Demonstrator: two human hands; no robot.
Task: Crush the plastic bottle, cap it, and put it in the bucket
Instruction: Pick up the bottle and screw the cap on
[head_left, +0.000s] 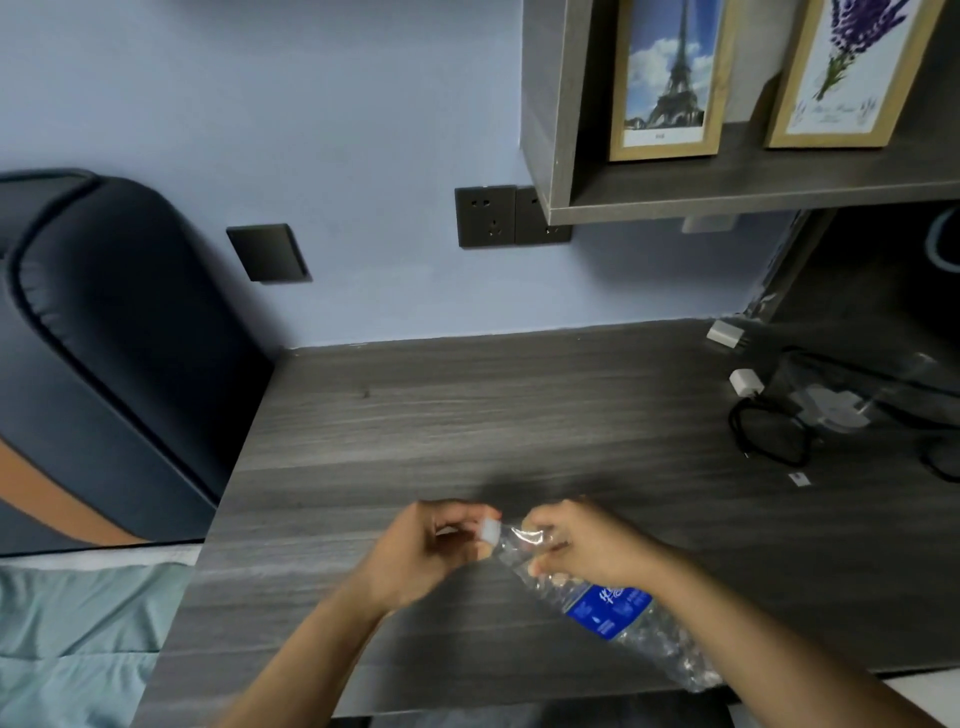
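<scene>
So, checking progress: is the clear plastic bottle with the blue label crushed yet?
Crushed: the clear plastic bottle with the blue label looks crumpled and flattened along its body.

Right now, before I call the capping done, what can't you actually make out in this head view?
- Cap seating: left hand fingers cover it and it is blurred, so threading is unclear.
- Bottle neck: right hand wraps it.
- Bottle base: lies at the desk front edge; too blurred to judge.
- Bucket: not in view.
- Label print: too small to read.
</scene>
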